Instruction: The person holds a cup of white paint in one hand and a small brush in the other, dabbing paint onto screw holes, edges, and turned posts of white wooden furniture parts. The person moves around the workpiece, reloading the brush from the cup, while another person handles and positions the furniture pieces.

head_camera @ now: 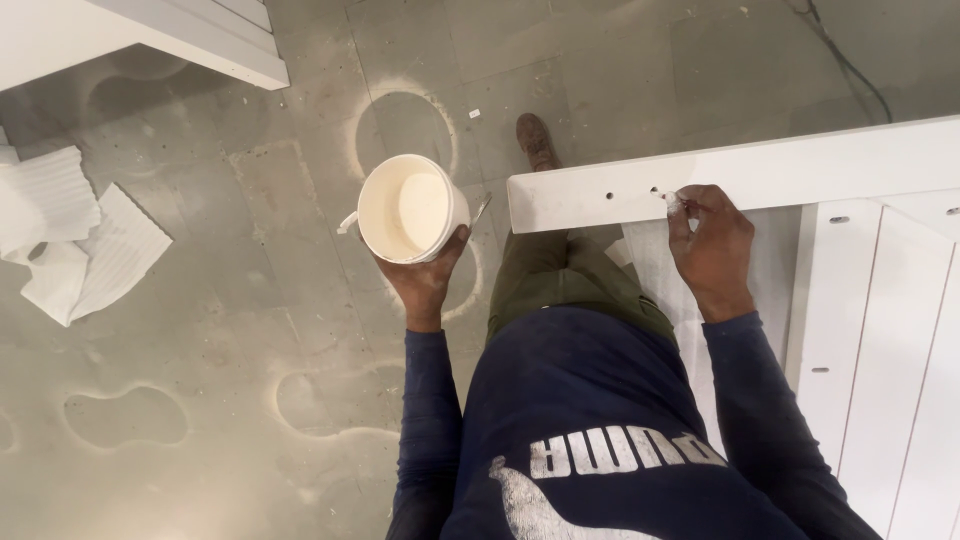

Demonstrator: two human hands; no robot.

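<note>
Head view, looking straight down. The left hand (425, 283) holds a round white tub (410, 208) from below, fingers curled up around its wall and base, well clear of the grey floor (220, 330). The tub is open, with no lid, and holds a pale cream paste that coats the inner wall and bottom; how deep it lies cannot be told. A thin metal blade (481, 208) juts out beside the tub's rim; whether the same hand grips it cannot be told. The tub probably handles as a light, stiff plastic container with smooth sides, best gripped around the wall or cupped under the base and kept level so that the paste stays in.

The right hand (712, 245) rests on a white painted board (780, 170), fingertips pinched together on a small white dab (672, 200) at one of the drilled holes (609, 195) near the board's edge. The board looks rigid and fixed to a white slatted frame (880, 330). Crumpled white foam sheets (70, 235) lie on the floor to the left, well apart from both hands. A brown shoe (535, 140) shows beyond the board.
</note>
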